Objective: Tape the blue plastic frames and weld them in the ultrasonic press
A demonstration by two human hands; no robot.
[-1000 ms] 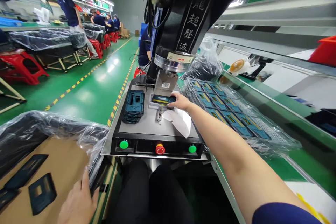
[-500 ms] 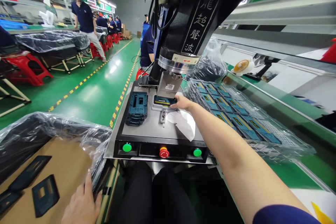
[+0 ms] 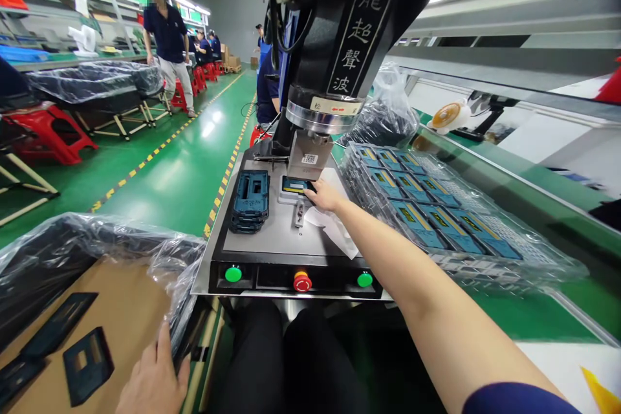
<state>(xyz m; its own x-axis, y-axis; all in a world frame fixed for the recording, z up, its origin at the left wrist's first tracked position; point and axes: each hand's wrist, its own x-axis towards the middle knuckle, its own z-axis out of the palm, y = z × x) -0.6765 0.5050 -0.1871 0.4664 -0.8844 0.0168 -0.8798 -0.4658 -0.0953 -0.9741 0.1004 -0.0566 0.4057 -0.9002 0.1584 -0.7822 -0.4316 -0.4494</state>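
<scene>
Lying by the lined bin (image 3: 187, 255)'s right rim, the left hand (image 3: 154, 375) had thumb and fingers apart. Right of the frame stack (image 3: 251, 202), bare metal plate (image 3: 272, 238) ran open to its front edge. Below the horn (image 3: 308, 154), the dark teal panel (image 3: 292, 185), with 1 yellow stripe, sat in a pale fixture (image 3: 292, 199); the right hand (image 3: 325, 196) touched its right end, grip impossible to tell.

Machine column (image 3: 347, 22) reads 龍超聲波; collar label (image 3: 334, 107), 松 and red arrows; metal block (image 3: 306, 147), QR code (image 3: 310, 159)
</scene>
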